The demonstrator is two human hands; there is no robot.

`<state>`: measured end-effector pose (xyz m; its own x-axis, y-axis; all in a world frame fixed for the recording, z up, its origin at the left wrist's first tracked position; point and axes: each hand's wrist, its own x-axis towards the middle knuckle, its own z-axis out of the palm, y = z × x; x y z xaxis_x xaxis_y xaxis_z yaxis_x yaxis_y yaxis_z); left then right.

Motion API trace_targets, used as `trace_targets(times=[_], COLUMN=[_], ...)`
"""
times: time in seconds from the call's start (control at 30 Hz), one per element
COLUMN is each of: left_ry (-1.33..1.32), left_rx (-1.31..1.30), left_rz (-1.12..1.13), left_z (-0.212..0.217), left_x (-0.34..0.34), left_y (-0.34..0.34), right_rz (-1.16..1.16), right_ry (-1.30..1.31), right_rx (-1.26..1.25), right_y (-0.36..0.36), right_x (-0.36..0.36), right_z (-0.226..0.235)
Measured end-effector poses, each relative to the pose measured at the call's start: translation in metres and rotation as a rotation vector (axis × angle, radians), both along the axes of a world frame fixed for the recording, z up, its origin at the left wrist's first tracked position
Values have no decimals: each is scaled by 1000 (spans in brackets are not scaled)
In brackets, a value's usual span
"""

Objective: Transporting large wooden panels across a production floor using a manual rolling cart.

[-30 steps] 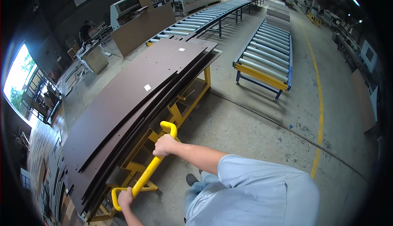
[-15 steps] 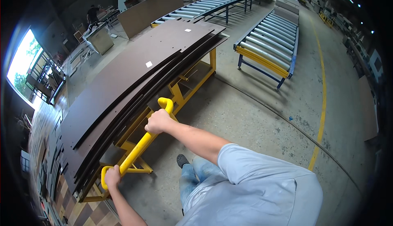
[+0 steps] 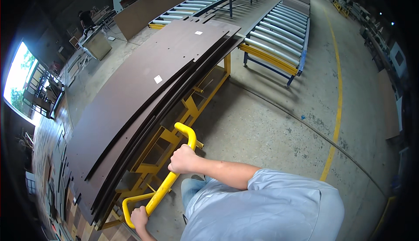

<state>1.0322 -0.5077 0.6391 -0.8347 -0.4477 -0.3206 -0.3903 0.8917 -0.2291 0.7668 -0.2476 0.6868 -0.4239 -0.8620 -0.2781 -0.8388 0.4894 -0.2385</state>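
Note:
My right hand [image 3: 183,159] grips the upper part of a yellow tube handle [image 3: 188,135] on a yellow steel cart [image 3: 205,94]. At the handle's lower bend, close to the picture's bottom edge, my left hand [image 3: 139,217] is closed around it. The cart carries a stack of long dark brown boards [image 3: 144,88] with small white labels on top. The boards reach from beside my hands far ahead toward the conveyors. My light blue sleeve and jeans fill the lower middle.
Two roller conveyors [image 3: 279,36] with blue and yellow frames run ahead on the concrete floor. A yellow floor line [image 3: 336,110] and a dark cable lie to the right. A person [image 3: 85,19] works by a bench at far left. More boards lean at the back.
The cart and its boards have come closer to the roller conveyors, and the view has shifted forward. Both hands keep their grip on the yellow handle.

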Motion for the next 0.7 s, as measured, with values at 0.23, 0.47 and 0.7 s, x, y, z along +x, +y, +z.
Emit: trace_targets(times=[0.23,0.47,0.7], left_ry=[41,7,5], left_rx=[-9,57,72], left_rz=[-27,31,54], left_z=[-7,17,15], left_x=[44,58,89], left_y=[41,83,123], right_rz=[-86,-124,-139], right_ry=[-34,21,-2], right_rx=[15,17,40], right_y=[37,72,105], right_x=[41,69,100], right_z=[-12,2,-2])
